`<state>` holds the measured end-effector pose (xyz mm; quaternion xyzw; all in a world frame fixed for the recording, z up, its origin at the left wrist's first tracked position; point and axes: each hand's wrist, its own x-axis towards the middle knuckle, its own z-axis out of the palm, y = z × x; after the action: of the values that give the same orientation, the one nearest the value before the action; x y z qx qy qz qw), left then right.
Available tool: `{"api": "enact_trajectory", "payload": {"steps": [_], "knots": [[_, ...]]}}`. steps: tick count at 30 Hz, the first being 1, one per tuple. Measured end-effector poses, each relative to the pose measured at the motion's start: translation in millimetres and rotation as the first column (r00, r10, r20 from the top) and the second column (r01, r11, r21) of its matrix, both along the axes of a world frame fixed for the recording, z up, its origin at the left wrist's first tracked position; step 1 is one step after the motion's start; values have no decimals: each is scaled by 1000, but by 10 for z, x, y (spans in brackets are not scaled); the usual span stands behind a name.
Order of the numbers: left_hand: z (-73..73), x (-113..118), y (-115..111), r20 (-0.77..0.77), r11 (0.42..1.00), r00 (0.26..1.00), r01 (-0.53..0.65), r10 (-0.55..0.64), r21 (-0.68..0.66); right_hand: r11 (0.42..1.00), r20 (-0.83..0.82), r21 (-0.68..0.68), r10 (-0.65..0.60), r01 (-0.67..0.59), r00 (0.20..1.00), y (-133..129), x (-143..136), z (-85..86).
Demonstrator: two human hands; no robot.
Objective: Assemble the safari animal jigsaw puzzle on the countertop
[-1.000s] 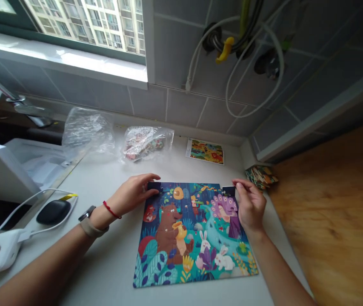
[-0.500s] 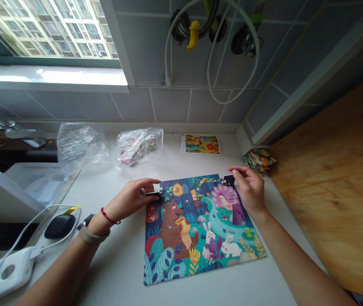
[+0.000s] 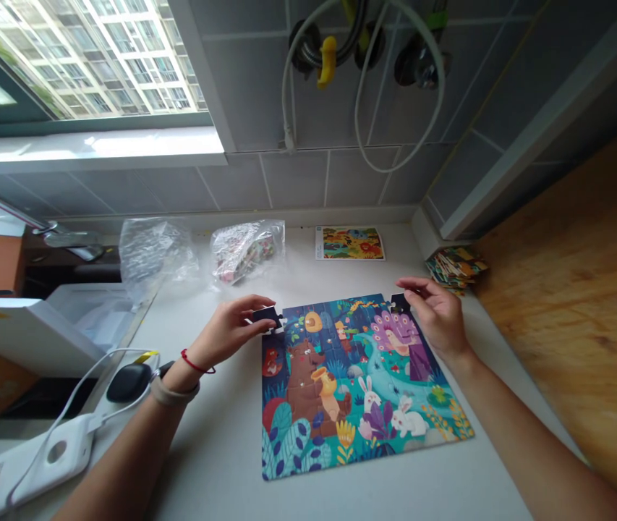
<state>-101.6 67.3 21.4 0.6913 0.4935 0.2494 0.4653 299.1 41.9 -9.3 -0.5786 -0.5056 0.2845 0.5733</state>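
**Both hands at the top corners of a forest jigsaw**

The jigsaw puzzle point(image 3: 359, 387) lies flat on the white counter point(image 3: 221, 441), nearly complete. At its top left corner, the left hand point(image 3: 226, 334) pinches a dark corner piece point(image 3: 266, 316) between thumb and fingers. At its top right corner, the right hand point(image 3: 438, 316) curls narrowly over another dark piece point(image 3: 399, 302); whether it grips that piece is unclear. Beyond the puzzle's far edge lie a reference picture card point(image 3: 349, 243) and a bag of pieces point(image 3: 246, 248).
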Motion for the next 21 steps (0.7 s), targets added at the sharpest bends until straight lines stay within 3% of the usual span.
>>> {"api": "enact_trajectory", "payload": {"steps": [3, 7, 12, 18, 21], "knots": [[20, 11, -15, -14, 994, 995, 93, -94, -52, 1000, 31, 3, -8, 8, 999, 0, -4, -1], [39, 8, -39, -290, 972, 937, 223, -194, 69, 999, 57, 6, -31, 31, 998, -3, -11, 2], [101, 4, -113, -551, 937, 809, 326, -207, 126, 999, 88, -24, -38, 40, 995, -7, -16, -27], [123, -3, -155, -571, 926, 787, 359, -234, 115, 997, 178, -5, -74, 76, 981, 9, 12, -57], [110, 0, -153, -548, 942, 803, 328, -236, 75, 1000, 166, -16, -18, 21, 986, 31, 34, -83]]}}
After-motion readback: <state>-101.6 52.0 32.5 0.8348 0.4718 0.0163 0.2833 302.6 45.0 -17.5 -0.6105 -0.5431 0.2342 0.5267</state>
